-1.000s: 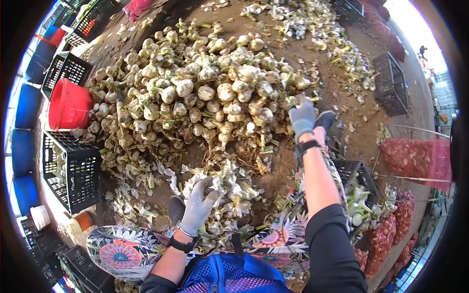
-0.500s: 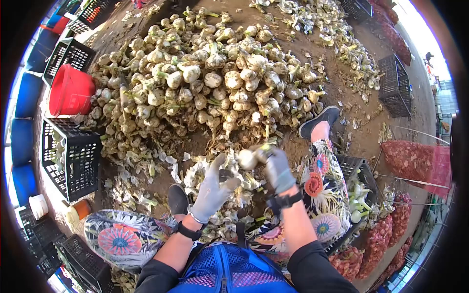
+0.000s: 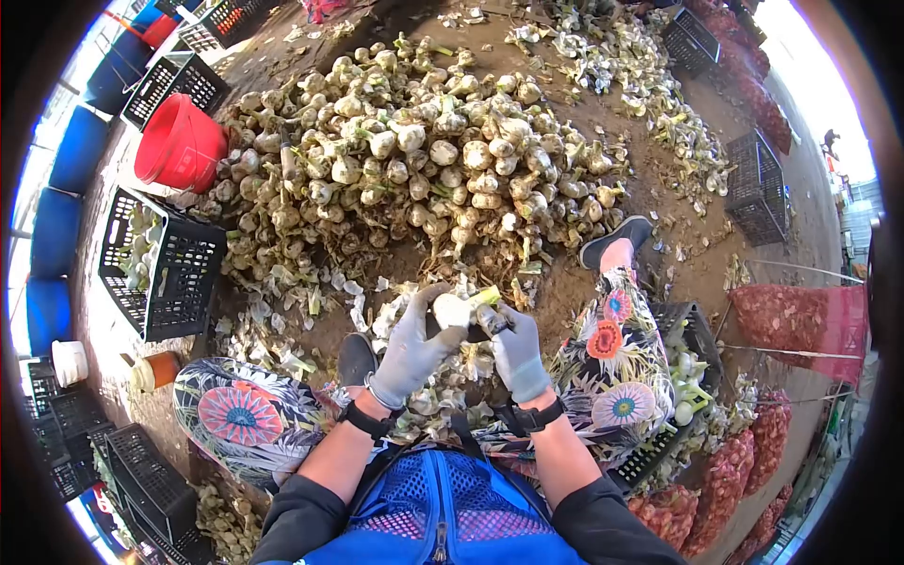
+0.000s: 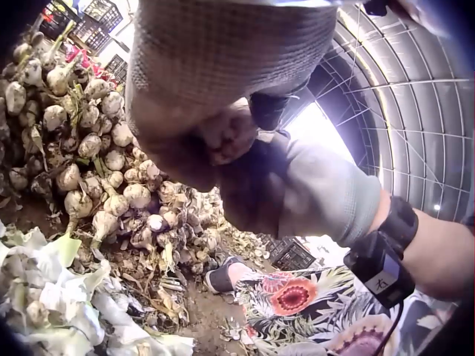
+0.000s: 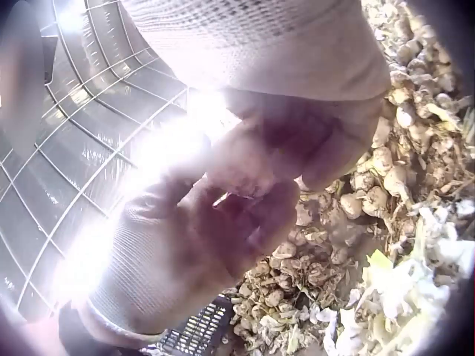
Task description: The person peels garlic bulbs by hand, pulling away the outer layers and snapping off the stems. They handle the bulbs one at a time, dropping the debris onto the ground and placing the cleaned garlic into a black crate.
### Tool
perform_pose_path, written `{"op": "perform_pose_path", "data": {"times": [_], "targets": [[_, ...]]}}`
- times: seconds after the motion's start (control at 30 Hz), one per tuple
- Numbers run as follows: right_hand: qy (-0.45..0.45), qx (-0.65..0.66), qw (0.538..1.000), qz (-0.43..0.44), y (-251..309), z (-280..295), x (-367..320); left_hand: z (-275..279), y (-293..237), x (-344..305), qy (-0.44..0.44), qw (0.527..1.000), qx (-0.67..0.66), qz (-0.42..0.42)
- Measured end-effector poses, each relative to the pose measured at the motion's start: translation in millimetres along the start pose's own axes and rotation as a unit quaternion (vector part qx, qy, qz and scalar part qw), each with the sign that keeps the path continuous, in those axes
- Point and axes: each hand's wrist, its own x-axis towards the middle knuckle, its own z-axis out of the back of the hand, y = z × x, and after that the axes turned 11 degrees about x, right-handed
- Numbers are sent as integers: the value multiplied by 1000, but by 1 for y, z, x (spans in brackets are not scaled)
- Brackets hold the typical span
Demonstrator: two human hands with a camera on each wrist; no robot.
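A pale garlic bulb [image 3: 452,311] with a short green stem is between my two gloved hands, above a heap of loose white skins. The left hand [image 3: 414,344] grips it, thumb on the near side and fingers on the far side. At the stem end, my right hand [image 3: 517,353] has curled fingers, their dark, dirty tips right against the bulb. In the wrist views the hands are shadowed and hide most of the bulb. Beyond them lies a big pile of unpeeled garlic bulbs [image 3: 424,160].
A red bucket [image 3: 184,146] and a black crate [image 3: 165,268] with bulbs stand left of the pile. Right of my leg is another crate [image 3: 687,344] with cleaned bulbs. Filled red mesh bags [image 3: 725,480] lie at right. My shoe [image 3: 617,240] rests by the pile's edge.
My right hand came back from the pile's right side with a garlic bulb. The left hand moved up and now grips the bulb, with the right fingers at its stem end.
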Motion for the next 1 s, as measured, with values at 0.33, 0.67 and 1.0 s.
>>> {"op": "perform_pose_path", "data": {"times": [0.33,0.67,1.0], "targets": [[138,166,974,-68,19,-2,-7,11,18,-5,31,991,-112,58],[139,-312,858,382,15,-4,4,26,18,-13,288,872,-319,234],[128,169,976,-41,-2,4,-18,8,25,-4,-51,978,-139,149]]}}
